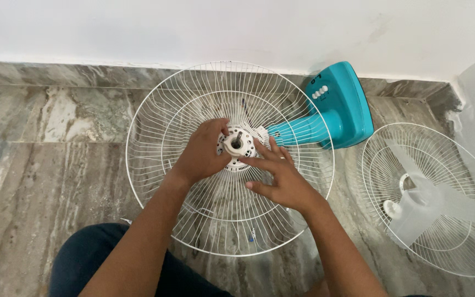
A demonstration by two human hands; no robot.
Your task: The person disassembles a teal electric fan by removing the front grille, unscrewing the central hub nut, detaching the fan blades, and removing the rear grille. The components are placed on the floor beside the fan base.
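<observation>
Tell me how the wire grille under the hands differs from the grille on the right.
The grille under the hands is fitted around the white hub of the teal fan body; the right grille lies loose on the floor. The right grille holds a clear fan blade; the first holds none. The left hand and right hand touch only the first one's hub. Both are round, white wire.

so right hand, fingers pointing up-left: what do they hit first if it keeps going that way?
Likely the white hub nut at the centre of the rear fan guard. The right hand has its fingers already at its edge; the left hand sits just beyond.
</observation>
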